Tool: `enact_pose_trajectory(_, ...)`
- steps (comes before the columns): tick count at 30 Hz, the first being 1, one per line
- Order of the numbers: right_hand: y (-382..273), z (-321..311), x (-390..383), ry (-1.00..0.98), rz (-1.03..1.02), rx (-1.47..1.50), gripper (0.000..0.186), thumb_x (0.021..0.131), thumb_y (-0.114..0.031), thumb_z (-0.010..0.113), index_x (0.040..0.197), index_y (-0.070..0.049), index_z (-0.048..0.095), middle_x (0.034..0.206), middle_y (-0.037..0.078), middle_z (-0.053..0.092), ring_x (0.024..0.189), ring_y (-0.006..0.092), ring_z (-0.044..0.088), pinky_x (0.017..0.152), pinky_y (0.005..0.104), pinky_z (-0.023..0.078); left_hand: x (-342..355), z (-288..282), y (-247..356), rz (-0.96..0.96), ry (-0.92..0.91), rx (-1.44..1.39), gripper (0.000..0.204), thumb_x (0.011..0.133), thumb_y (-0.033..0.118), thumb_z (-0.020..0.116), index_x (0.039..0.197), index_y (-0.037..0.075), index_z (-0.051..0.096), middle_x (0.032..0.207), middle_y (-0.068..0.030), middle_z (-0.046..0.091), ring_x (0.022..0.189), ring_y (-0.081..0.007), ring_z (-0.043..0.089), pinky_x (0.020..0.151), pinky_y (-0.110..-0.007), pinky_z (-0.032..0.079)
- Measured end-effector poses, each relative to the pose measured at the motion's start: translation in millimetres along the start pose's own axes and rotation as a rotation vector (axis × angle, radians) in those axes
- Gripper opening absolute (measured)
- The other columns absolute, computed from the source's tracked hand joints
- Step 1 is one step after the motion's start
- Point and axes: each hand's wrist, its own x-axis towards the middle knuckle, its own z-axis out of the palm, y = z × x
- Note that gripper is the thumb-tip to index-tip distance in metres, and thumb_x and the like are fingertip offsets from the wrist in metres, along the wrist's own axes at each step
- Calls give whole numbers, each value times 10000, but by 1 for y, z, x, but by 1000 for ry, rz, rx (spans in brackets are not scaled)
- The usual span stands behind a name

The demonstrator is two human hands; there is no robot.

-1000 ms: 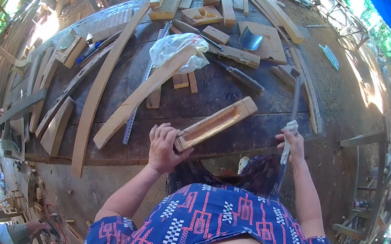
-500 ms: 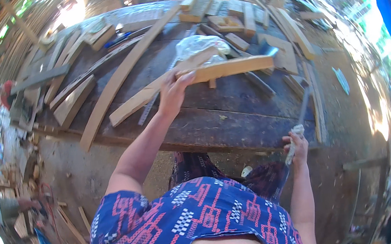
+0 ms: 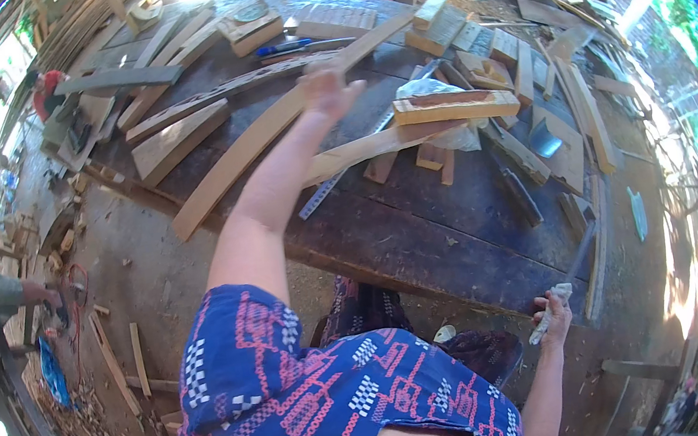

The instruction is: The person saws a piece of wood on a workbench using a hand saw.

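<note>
My left hand (image 3: 327, 94) is stretched out over a long wooden plank (image 3: 256, 149), its thumb standing apart. Motion smears its fingers, and whether they touch the plank is unclear. To the right of that hand, a short wood block (image 3: 456, 106) with a reddish-brown top lies across a pale shaped wood piece (image 3: 350, 158). Low at the right, my right hand (image 3: 554, 314) is closed around the white-wrapped handle of a long narrow grey tool (image 3: 582, 260), perhaps a file. Its blade points up and away, over the table's right edge.
Wood offcuts (image 3: 484, 72) and a clear plastic bag (image 3: 424, 87) crowd the dark table (image 3: 419, 217). A metal ruler (image 3: 324, 196), a dark bar (image 3: 523, 198) and blue pens (image 3: 284, 47) lie there too. Another person's arm (image 3: 33, 293) shows at far left. Scrap wood (image 3: 117, 363) litters the floor.
My left hand has let go of the wood block and moved up and away over the long plank. The block now rests on the pale piece. My right hand keeps its tool.
</note>
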Motion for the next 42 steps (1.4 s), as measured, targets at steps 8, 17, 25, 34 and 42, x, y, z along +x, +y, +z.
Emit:
enact_pose_trajectory(8, -5, 10, -1, -11, 0, 0, 236, 828, -194, 687, 930, -63, 518, 698, 137, 650, 348, 163, 530, 300, 274, 422, -3, 10, -57, -142, -9, 213, 635, 713, 489, 721, 1159, 71, 547, 1189, -103, 521, 1180, -289, 454, 950, -482, 371)
enact_pose_trajectory(17, -4, 9, -2, 3, 8, 16, 233, 832, -191, 683, 914, -46, 519, 686, 142, 651, 353, 168, 542, 308, 274, 433, 1, 14, -82, -6, 40, 133, 498, 753, 428, 703, 1101, 87, 602, 1089, -109, 581, 1063, -306, 545, 884, -450, 438)
enact_pose_trajectory(25, -12, 12, -6, -17, 8, 7, 226, 833, -191, 683, 885, -33, 530, 686, 148, 652, 357, 169, 549, 306, 276, 436, 0, -6, -64, 194, 167, 23, 490, 760, 387, 699, 1134, 84, 608, 1101, -122, 603, 1051, -322, 556, 889, -443, 442)
enact_pose_trajectory(34, -2, 5, -2, -22, -1, -1, 223, 837, -191, 671, 919, -40, 529, 681, 137, 644, 347, 167, 529, 307, 275, 433, 20, 41, 5, 197, -65, -199, 561, 759, 441, 669, 1194, 97, 585, 1159, -137, 585, 1107, -313, 538, 931, -433, 433)
enact_pose_trajectory(42, -1, 0, 0, 7, -6, -44, 206, 843, -194, 641, 951, -37, 561, 710, 128, 651, 359, 151, 522, 321, 281, 455, 56, 17, -86, -44, 28, 287, 417, 704, 226, 643, 1104, 113, 600, 1102, -111, 603, 1099, -269, 551, 892, -464, 462)
